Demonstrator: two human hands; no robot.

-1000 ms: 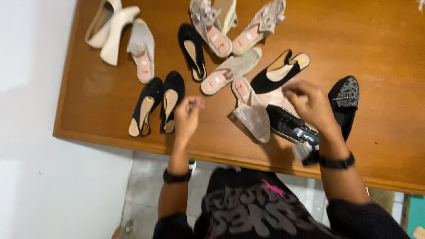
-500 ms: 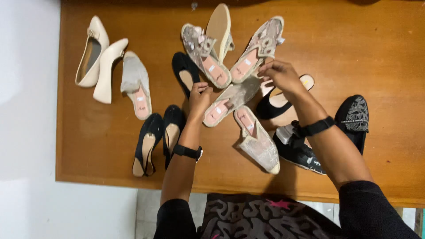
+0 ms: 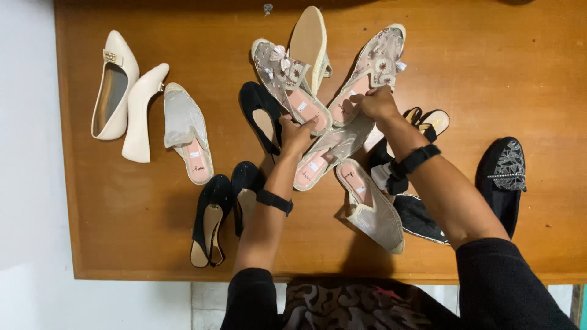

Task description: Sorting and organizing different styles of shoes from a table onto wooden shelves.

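Centre of frame, on the wooden table (image 3: 501, 73): left hand (image 3: 296, 131) pinching the heel end of 1 lace mule (image 3: 290, 79), right hand (image 3: 378, 102) closed on the heel of another lace mule (image 3: 370, 73). Light, soft uppers, stiffer soles; best gripped at the heel. Long axes diagonal, toes toward the top, splayed apart.

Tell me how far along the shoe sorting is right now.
Looks done: the cream heels lie side by side at the left, and the black slingbacks are together too. In hand: the left hand touches the bow-trimmed floral mule, and the right hand grips the second floral mule. Left: the grey mesh mules, black flats and black sandal lie scattered.
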